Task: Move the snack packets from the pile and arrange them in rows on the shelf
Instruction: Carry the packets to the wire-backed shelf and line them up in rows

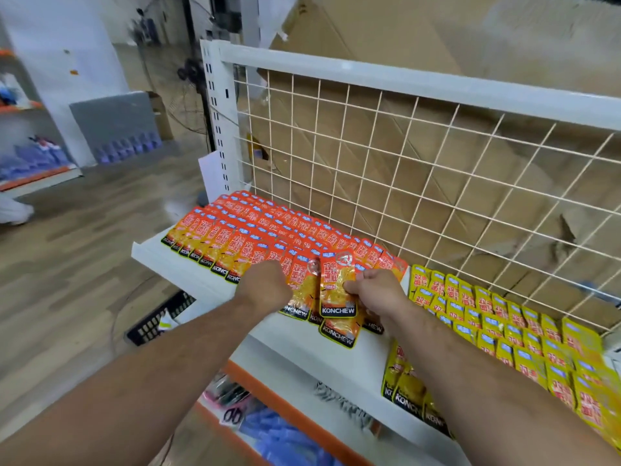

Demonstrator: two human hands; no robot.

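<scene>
Head view: right hand (376, 292) pinches an orange packet (336, 290) by its right edge at frame centre, over loose packets (337, 332) at the shelf (188, 270) front. Left hand (265, 285) is knuckles-up, curled on the end of the orange rows (268, 230); grip hidden, cannot tell. Yellow packets (504, 324) lie at right. Best approach: lay the packet overlapping the last one, logo edges aligned, left hand steadying the row.

right hand (376, 292) pinching orange packet (337, 299), white shelf (183, 265)

Bare left hand (265, 285), bare right hand (376, 290); forearms (168, 364) uncovered, lightly haired.
</scene>
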